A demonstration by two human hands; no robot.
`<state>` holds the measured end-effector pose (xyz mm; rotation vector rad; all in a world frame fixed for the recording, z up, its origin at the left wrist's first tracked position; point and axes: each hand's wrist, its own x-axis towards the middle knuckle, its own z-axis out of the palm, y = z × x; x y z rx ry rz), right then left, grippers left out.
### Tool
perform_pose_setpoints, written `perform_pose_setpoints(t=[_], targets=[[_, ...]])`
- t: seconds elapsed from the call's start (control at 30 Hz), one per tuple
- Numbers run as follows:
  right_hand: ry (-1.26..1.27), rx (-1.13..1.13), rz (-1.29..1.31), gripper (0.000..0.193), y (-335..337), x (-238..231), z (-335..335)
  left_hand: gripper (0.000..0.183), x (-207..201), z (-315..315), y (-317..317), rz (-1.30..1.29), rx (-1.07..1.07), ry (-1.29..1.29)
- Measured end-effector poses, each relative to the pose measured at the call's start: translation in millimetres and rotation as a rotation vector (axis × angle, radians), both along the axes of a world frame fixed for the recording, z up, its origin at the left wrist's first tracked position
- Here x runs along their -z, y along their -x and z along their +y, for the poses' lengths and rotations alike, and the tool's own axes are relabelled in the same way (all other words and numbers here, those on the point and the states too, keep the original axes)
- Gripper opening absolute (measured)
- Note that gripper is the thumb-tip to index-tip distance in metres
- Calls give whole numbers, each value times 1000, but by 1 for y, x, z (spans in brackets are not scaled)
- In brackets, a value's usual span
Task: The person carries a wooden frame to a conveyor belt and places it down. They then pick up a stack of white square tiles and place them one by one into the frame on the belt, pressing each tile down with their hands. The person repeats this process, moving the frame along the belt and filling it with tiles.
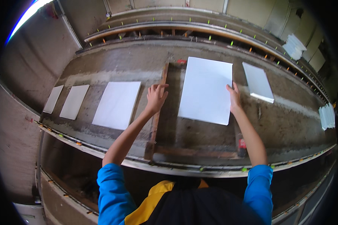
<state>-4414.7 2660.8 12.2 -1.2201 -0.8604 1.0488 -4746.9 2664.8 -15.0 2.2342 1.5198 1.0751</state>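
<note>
A large white rectangular sheet (207, 90) lies tilted over a wooden frame (156, 123) on the long table. My right hand (234, 98) grips the sheet's right edge, thumb on the top face and fingers along the side. To the left of the sheet, my left hand (156, 98) holds nothing. Its fingers are loosely bent and apart, over the frame's left bar; whether they touch the wood, I cannot tell. Left of that hand lies another white sheet (117, 105). A white stack (258, 81) rests right of my right hand.
Two smaller-looking white sheets (74, 102) lie at the table's left end. A rail (79, 143) with small coloured clips runs along the near edge. Farther back is a similar clipped ledge (176, 26). White bundles (327, 116) stand at the far right. A red block (242, 144) sits at the frame's near-right corner.
</note>
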Motion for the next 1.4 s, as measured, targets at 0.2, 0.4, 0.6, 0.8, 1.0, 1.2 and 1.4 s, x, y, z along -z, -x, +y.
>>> perform_pose_setpoints(t=[0.2,0.4,0.6,0.8,1.0,1.2,1.4], targets=[[210,-9,-128,56,19,67,-5,54,46,-8,25,-72,18,34],[161,10,-725,45,9,98,-3,62,56,-14,14,-206,59,136],[129,140,-1426,53,-46,52,-45,78,49,-26,26,-223,-20,391],[305,-110,-1020,84,-90,57,-84,74,51,-33,28,-425,42,495],[234,-26,-1106,75,-80,78,-91,72,38,-34,21,-463,76,606],[248,17,-1077,73,-81,85,-116,73,39,-39,18,-374,104,517],[150,46,-1147,73,-87,89,-124,74,46,-38,18,-292,100,462]])
